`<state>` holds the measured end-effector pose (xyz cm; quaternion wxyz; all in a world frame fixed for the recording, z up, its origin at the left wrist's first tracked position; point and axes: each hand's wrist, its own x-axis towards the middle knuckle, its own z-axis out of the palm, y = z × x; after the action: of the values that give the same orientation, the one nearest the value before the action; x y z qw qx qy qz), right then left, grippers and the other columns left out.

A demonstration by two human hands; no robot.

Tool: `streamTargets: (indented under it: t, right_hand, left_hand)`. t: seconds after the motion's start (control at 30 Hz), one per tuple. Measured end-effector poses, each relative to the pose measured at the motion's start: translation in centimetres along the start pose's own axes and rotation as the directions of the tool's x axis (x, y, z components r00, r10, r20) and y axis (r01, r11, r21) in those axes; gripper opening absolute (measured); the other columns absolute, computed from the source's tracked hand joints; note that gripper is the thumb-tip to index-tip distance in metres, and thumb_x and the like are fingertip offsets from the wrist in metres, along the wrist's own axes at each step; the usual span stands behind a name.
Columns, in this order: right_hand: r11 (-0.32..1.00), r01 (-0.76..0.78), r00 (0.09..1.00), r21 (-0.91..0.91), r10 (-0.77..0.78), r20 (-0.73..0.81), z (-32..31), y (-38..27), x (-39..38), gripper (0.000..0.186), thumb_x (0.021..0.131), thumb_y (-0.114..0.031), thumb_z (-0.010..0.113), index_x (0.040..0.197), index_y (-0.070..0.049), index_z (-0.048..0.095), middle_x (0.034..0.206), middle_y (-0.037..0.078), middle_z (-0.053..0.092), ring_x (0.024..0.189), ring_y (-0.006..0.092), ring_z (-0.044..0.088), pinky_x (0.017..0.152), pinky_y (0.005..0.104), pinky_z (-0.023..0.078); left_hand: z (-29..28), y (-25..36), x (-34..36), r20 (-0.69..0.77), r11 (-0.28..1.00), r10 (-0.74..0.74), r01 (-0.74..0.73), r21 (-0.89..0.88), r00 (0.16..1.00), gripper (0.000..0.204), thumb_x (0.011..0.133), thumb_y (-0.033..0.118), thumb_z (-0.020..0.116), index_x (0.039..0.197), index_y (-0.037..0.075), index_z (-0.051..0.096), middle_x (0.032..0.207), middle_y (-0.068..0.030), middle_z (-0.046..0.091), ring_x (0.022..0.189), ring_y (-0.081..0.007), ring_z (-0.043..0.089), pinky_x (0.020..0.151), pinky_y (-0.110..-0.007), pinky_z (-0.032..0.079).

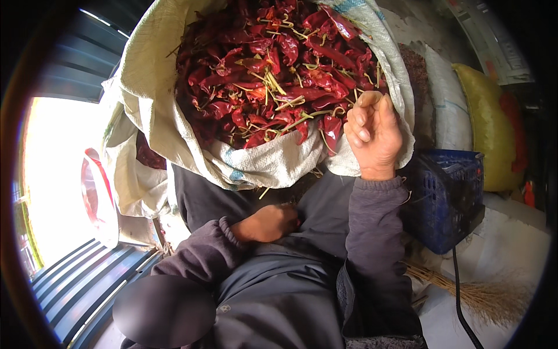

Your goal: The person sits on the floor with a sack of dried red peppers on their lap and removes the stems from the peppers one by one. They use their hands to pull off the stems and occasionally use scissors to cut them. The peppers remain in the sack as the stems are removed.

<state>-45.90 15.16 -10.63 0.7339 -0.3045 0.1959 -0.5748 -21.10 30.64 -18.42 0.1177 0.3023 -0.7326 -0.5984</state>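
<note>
Bkgd crate [439, 203]; R hand [375, 131] nr sack edge [261, 166]

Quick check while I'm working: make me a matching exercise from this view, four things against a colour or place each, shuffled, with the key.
1. Peppers
2. Crate
3. Left hand
4. Right hand

A. Blue
B. At the sack's edge
C. Red
D. Over the lap

Pairs: 1-C, 2-A, 3-D, 4-B
</note>
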Motion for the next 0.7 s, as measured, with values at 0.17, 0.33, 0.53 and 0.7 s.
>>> streamTargets:
  t: [0.17,0.33,0.53,0.7]
  right_hand:
    - [0.999,0.006,0.999,0.032,-0.004,-0.042,0.7,0.4,0.3,0.034,0.109,-0.038,0.055,0.106,-0.005,0.060,0.077,0.002,0.057,0.055,0.0067,0.046,0.048,0.0242,0.041]
    - [0.912,0.025,0.950,-0.410,-0.149,-0.273,5.0,-2.1,-2.4,0.024,0.106,-0.028,0.063,0.097,-0.006,0.059,0.068,-0.003,0.047,0.053,0.0030,0.039,0.046,0.0216,0.031]
    - [-0.176,-0.096,0.949,-0.980,-0.313,-0.037,5.5,-2.4,-3.4,0.024,0.091,-0.026,0.079,0.089,-0.003,0.071,0.076,0.016,0.071,0.065,0.0320,0.069,0.060,0.0417,0.053]
    - [-0.526,-0.212,0.977,-0.823,-0.108,-0.183,6.2,-0.8,0.0,0.040,0.085,-0.043,0.080,0.088,-0.005,0.068,0.076,0.021,0.071,0.074,0.0406,0.072,0.065,0.0517,0.055]
  left_hand:
    - [-1.8,3.6,5.3,-0.142,0.956,-0.158,0.116,-0.269,0.977,0.019,0.098,0.011,0.071,0.114,0.001,0.067,0.150,-0.0237,0.052,0.133,-0.0364,0.056,0.108,-0.039,0.045]
    - [-3.3,5.5,8.6,-0.515,0.964,-0.009,-0.130,-0.232,0.857,0.017,0.096,0.010,0.073,0.111,0.002,0.069,0.153,-0.0237,0.051,0.137,-0.0375,0.054,0.108,-0.039,0.046]
    - [-4.3,7.0,10.6,-0.627,0.963,-0.106,-0.077,-0.257,0.772,0.030,0.097,0.014,0.071,0.122,-0.002,0.066,0.138,-0.0225,0.063,0.128,-0.0386,0.060,0.105,-0.041,0.048]
    - [-4.3,6.4,10.3,-0.684,0.986,-0.058,-0.066,-0.154,0.727,0.040,0.095,0.011,0.072,0.131,-0.001,0.061,0.130,-0.0223,0.064,0.122,-0.0390,0.061,0.105,-0.042,0.047]
